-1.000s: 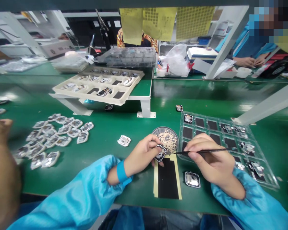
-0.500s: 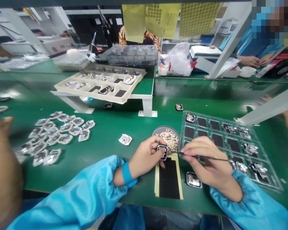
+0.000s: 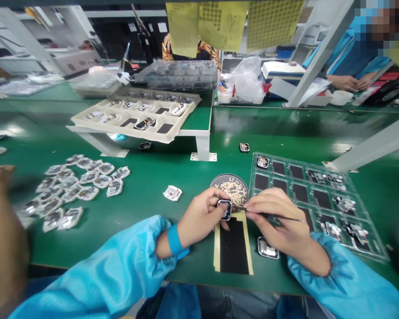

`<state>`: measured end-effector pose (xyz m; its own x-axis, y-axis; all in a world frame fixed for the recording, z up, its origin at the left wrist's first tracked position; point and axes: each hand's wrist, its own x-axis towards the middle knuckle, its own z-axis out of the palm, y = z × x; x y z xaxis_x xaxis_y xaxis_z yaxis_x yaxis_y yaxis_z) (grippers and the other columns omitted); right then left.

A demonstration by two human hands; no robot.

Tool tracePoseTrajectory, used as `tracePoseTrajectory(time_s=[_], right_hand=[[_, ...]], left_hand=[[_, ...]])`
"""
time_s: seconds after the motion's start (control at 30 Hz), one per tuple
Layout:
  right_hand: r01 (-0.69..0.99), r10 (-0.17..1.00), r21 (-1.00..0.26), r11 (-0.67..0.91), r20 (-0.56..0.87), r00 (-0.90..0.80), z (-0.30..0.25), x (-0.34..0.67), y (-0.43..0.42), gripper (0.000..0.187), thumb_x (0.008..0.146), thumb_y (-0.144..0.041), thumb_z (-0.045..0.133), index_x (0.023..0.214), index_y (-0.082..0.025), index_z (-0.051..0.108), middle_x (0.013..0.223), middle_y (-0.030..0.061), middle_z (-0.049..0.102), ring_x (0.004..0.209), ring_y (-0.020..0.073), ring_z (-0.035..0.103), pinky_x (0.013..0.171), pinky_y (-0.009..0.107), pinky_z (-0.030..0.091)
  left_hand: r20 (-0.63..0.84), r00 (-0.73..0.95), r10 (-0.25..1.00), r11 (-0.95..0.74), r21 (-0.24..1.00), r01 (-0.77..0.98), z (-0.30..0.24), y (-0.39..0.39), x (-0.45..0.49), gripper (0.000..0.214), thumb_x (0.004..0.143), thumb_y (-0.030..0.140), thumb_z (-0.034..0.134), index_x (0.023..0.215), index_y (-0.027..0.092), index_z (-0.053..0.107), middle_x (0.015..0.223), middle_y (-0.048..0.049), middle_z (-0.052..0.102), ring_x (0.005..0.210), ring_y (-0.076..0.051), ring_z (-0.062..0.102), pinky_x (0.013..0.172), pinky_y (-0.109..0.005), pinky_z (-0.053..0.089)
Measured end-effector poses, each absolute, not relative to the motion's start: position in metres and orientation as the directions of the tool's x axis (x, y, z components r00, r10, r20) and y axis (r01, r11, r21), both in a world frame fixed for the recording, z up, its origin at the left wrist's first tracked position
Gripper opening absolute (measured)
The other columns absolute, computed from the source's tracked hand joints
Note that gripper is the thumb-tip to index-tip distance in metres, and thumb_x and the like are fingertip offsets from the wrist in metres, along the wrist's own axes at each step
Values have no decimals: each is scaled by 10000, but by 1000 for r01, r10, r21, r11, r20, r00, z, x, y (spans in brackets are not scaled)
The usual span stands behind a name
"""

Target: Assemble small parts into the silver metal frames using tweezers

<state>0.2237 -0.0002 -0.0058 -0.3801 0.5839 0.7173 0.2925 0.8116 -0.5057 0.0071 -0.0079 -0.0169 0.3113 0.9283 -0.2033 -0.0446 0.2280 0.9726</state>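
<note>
My left hand is closed around a small square watch case with rounded corners, its open side tilted up and my thumb on its edge. In my right hand are thin dark tweezers, their tip at the right side of the case; fine contact there is too small to make out. Behind the hands stands a round grey dish of small pale and dark pieces. Below them lies a black sheet with yellow edges. Another watch case rests beside my right wrist.
A clear compartment tray with parts stands right. Several white-rimmed parts lie left, one part nearer the middle. Behind is a raised stand bearing a beige tray. Co-workers' arms appear at the sides.
My right hand has shifted slightly left, bringing the tweezers closer to the watch case. My left hand keeps its hold. The co-worker's arm at the right has mostly drawn out of view.
</note>
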Motion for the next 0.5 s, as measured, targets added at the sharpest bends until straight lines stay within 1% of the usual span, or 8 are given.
tracePoseTrajectory(time_s=[0.13, 0.27, 0.5], right_hand=[[311, 599, -512, 801, 698, -393, -7, 223, 1, 320, 821, -48, 712, 1067, -251, 682, 942, 34, 764, 876, 233, 694, 793, 445, 533], [278, 608, -541, 794, 716, -344, -3, 223, -1, 335, 791, -25, 733, 1047, -235, 686, 915, 42, 758, 857, 234, 691, 771, 439, 537], [270, 648, -590, 761, 679, -345, -1, 222, 0, 267, 805, -64, 745, 1004, -235, 691, 870, 34, 754, 813, 225, 693, 755, 432, 541]], left_hand=[[-202, 308, 930, 228, 972, -52, -17, -7, 7, 237, 889, 311, 666, 1025, 175, 526, 838, -35, 720, 533, -145, 721, 378, -151, 397], [-204, 305, 930, 222, 975, -24, -16, -7, 6, 248, 907, 333, 651, 1051, 170, 532, 853, -51, 720, 557, -154, 728, 386, -149, 398], [-173, 315, 933, 189, 982, -20, -11, -8, 5, 254, 953, 364, 592, 1104, 163, 563, 894, -73, 728, 616, -169, 741, 408, -162, 418]])
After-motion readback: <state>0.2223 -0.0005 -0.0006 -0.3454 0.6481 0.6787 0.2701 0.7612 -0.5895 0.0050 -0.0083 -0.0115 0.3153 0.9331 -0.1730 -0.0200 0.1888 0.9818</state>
